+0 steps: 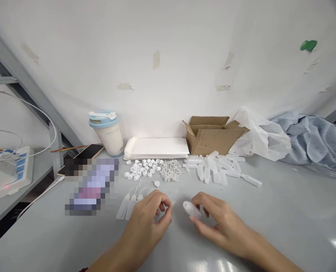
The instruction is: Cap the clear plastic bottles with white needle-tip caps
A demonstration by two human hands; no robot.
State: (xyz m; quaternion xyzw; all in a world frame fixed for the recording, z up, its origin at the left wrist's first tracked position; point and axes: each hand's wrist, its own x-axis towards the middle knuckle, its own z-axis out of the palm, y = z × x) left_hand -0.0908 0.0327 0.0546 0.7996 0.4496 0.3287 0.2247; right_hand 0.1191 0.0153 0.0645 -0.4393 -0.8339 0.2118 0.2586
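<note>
While the right grip point(222, 216) clasps a bottle point(191, 209), the left grip point(149, 212) pinches something blurred point(173, 203).

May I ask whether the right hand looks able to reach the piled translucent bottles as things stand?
Probably yes: the piled translucent bottles lie just beyond the right hand with nothing visibly in between, though its grip already holds a single bottle.
</note>
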